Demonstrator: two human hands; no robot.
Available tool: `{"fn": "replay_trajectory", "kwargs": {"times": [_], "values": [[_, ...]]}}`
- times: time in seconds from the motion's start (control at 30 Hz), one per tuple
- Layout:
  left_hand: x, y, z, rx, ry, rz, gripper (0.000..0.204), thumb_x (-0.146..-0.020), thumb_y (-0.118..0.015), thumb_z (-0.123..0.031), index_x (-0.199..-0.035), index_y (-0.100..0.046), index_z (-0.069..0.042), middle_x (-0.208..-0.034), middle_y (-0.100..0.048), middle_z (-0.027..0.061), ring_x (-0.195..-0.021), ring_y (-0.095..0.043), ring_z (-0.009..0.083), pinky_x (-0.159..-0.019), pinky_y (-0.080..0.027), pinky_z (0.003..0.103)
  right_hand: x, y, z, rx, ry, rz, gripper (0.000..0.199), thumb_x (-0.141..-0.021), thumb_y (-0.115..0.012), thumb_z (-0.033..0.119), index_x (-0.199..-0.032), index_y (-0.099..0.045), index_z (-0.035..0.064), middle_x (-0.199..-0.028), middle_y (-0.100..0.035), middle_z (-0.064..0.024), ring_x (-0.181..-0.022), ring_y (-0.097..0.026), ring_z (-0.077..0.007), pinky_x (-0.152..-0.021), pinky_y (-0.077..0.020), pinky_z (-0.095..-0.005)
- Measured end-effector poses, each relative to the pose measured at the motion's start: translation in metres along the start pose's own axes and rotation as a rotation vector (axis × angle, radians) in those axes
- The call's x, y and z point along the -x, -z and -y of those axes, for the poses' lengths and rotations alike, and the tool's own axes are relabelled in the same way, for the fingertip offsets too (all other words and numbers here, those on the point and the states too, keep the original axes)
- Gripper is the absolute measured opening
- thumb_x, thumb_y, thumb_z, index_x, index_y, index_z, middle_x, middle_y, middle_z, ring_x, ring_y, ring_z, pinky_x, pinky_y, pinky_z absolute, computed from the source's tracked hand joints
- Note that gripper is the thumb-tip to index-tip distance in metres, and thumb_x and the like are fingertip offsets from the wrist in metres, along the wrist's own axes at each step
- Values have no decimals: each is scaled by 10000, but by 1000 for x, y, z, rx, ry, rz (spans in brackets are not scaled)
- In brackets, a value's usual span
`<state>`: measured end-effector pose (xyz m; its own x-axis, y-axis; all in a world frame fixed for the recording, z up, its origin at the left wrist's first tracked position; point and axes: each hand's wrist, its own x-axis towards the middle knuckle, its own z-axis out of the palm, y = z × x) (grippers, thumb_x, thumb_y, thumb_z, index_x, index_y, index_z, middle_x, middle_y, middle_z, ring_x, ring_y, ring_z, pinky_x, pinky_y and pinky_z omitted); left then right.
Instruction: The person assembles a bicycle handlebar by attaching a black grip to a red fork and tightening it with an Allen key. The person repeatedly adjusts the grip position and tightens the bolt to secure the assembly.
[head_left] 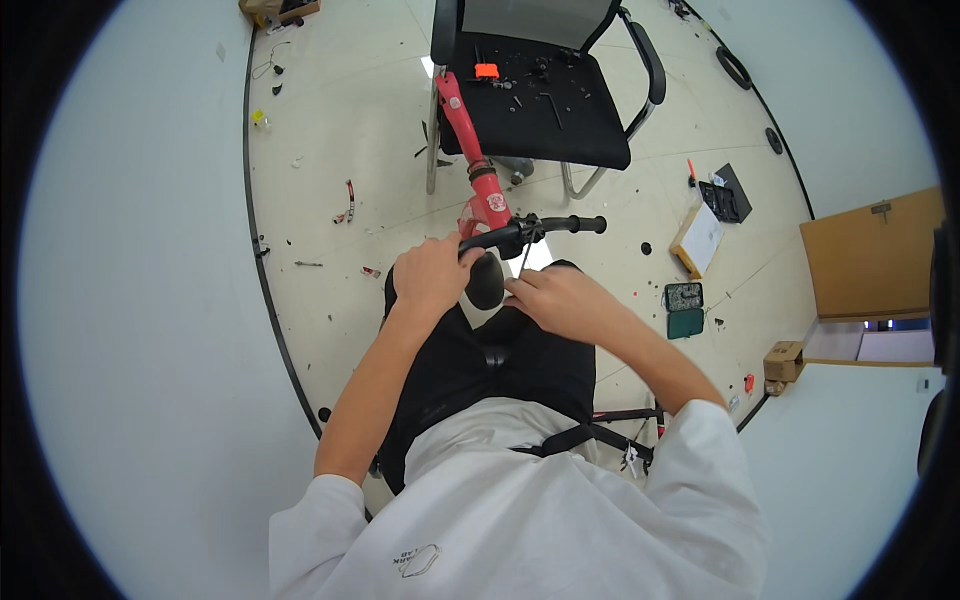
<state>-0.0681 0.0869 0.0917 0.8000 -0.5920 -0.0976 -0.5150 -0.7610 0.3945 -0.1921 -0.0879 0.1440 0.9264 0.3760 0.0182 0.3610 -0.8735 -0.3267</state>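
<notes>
A small red bike frame (487, 195) stands between my knees, its red fork (458, 115) reaching toward the chair. Its black handlebar (570, 225) lies across, with a dark clamp (527, 232) near the middle. My left hand (430, 275) is closed around the bar's left end. In my right hand (560, 298), a thin metal hex key (526, 258) is pinched, its far end up at the clamp; whether it sits in a bolt cannot be made out. A black oval saddle (486, 281) shows between both hands.
Ahead is a black chair (590, 135) with an orange box (486, 71), another hex key (553, 111) and small parts on its seat. Right on the floor lie a green case (685, 322), a white-topped box (698, 240) and a black tool case (720, 201). Loose parts dot the left floor.
</notes>
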Motion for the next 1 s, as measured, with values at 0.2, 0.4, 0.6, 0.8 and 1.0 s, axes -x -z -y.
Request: {"fn": "replay_trajectory", "kwargs": {"times": [0.2,0.4,0.6,0.8,1.0], "values": [[2,-9,1,-7,2,-55,468,-948,-604,-536,-949,-684,-75,-782,-701,153,-735,-697,372,-630,-536,487,-136,1,-77,49,-20,170,176,-868,-669,186,-871,-704,13,-671,-649,-140,-658,-683,-325,-622,-551,-425],[3,-5,1,25,11,-25,483,-951,-585,-556,-959,-695,-85,-776,-700,145,-727,-694,364,-625,-539,469,-94,2,-150,-872,-628,46,309,-967,-641,230,-799,-637,-29,-564,-497,-31,-447,-491,-120,-429,-391,-288],[5,-6,-3,35,15,-21,466,-951,-586,-552,-970,-705,-102,-775,-702,129,-738,-695,351,-629,-530,466,34,-50,-139,-1809,-913,-534,212,-986,-660,229,-862,-608,65,-705,-577,-2,-614,-541,-94,-497,-384,-221],[1,-4,5,27,37,-19,454,-947,-593,-543,-992,-721,-109,-775,-706,124,-743,-691,354,-633,-519,462,52,-65,3,-1274,-931,-910,179,-964,-662,76,-1035,-680,-88,-844,-712,-113,-691,-718,-193,-582,-580,-282],[0,0,3,12,30,-8,437,-941,-607,-533,-963,-713,-110,-751,-702,127,-741,-690,356,-627,-524,454,4,-61,48,-202,-393,-843,76,-881,-727,60,-940,-735,13,-763,-698,-101,-634,-692,-203,-554,-541,-293]]}}
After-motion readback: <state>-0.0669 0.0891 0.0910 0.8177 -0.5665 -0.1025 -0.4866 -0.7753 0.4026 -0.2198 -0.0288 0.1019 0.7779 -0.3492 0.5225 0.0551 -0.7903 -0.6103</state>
